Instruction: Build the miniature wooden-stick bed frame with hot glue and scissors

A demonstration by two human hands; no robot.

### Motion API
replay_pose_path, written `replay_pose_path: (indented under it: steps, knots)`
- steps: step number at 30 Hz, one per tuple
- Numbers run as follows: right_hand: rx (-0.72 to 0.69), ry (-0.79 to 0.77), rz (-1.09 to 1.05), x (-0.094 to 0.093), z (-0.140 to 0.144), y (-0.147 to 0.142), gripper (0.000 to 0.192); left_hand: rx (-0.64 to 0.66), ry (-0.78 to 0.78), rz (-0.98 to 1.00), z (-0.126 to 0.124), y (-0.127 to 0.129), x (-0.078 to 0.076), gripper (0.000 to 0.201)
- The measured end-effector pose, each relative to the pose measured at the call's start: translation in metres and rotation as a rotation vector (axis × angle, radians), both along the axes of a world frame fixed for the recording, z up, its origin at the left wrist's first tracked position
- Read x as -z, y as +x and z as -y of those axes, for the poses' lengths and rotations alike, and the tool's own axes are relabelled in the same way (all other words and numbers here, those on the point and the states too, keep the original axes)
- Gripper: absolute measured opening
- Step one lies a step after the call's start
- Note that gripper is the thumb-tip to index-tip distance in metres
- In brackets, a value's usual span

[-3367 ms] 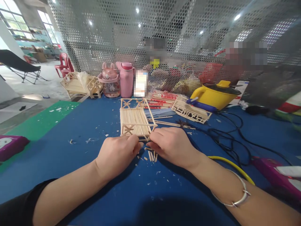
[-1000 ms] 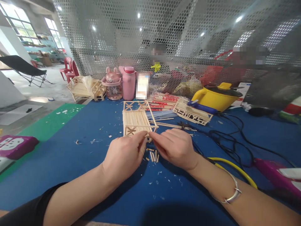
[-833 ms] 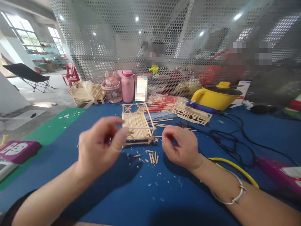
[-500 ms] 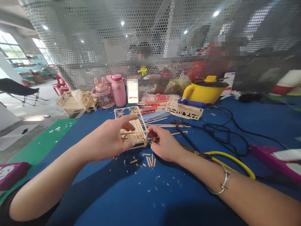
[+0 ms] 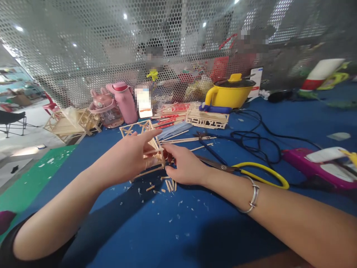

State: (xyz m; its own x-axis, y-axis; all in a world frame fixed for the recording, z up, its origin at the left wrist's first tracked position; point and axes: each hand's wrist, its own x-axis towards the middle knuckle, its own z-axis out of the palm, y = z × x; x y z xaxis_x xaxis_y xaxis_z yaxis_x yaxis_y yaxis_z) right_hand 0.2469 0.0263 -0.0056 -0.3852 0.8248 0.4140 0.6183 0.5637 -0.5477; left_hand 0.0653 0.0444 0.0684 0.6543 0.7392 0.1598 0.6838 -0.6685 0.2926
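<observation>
A small open frame of thin wooden sticks point(image 5: 135, 128) stands on the blue table, partly hidden by my hands. My left hand point(image 5: 126, 160) reaches over its near side, thumb and fingers closed around the sticks by the top rail. At the frame's right front corner is my right hand point(image 5: 185, 163), with thumb and fingers drawn into a pinch against the corner post. What lies between those fingertips is hidden. Several short cut stick pieces point(image 5: 169, 185) lie just below the right hand, among small shavings.
Yellow-handled scissors point(image 5: 259, 176) and pliers point(image 5: 208, 143) lie to the right, near black cables point(image 5: 251, 143). Another stick piece point(image 5: 208, 119), a yellow pot point(image 5: 232, 95), a lit phone point(image 5: 144, 102) and pink bottles point(image 5: 125, 102) stand along the back. A purple glue-gun-like item point(image 5: 315, 167) is far right.
The view has swung to the right. My left fingers have closed in on the frame, where they were spread wider before. My right hand stays at the same corner.
</observation>
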Motion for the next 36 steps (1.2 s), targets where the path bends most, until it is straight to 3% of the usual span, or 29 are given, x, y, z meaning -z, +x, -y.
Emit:
replay_pose_path:
  steps: [7, 27, 36]
  knots:
    - [-0.011, 0.019, 0.001, 0.001, -0.0008, 0.0005, 0.023, -0.065, 0.026, -0.04, 0.0018, 0.0043, 0.0044, 0.061]
    - [-0.014, 0.013, 0.02, 0.0022, 0.0002, 0.0002, 0.027, -0.099, 0.022, -0.029, 0.0005, 0.0026, 0.0043, 0.057]
    - [-0.014, 0.134, -0.04, -0.0009, 0.0015, -0.0014, 0.016, -0.055, 0.022, -0.028, 0.0056, 0.0005, 0.0035, 0.065]
